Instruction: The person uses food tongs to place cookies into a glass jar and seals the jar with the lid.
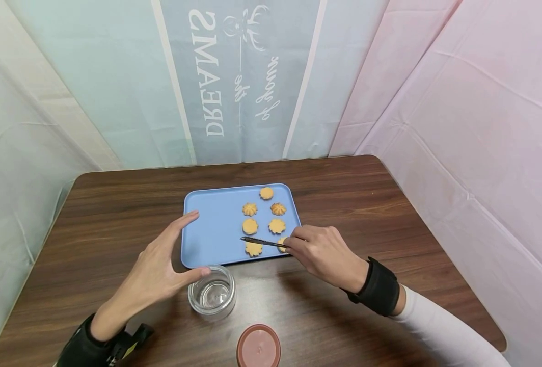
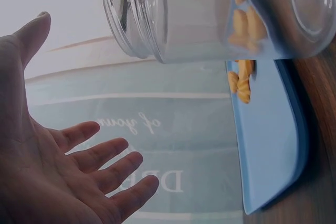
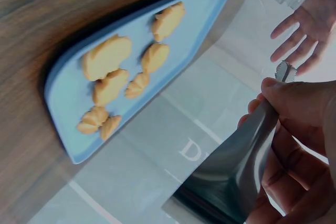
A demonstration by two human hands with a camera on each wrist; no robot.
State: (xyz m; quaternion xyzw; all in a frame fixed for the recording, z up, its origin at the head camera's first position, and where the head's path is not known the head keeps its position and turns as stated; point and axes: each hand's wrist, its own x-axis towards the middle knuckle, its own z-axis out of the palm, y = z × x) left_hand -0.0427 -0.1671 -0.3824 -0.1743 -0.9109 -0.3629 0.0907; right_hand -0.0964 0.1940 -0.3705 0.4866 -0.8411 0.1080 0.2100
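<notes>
My right hand [image 1: 328,256] grips metal tongs [image 1: 264,241] with serrated tips. In the head view the tongs pass over the front cookies, their tips pointing left. Several small golden flower-shaped cookies [image 1: 277,226] sit on the right half of a blue tray [image 1: 213,219]. My left hand [image 1: 154,272] is spread with its palm facing right, beside a clear glass jar [image 1: 212,300]. Its thumb overlaps the jar's rim in the head view; the left wrist view shows a gap between the fingers and the jar. No cookie shows inside the jar.
A reddish-brown round lid [image 1: 259,346] lies on the dark wood table [image 1: 367,204] near its front edge, right of the jar. Printed cloth [image 1: 243,76] hangs behind the table, with pale cloth [image 1: 482,127] at the right side.
</notes>
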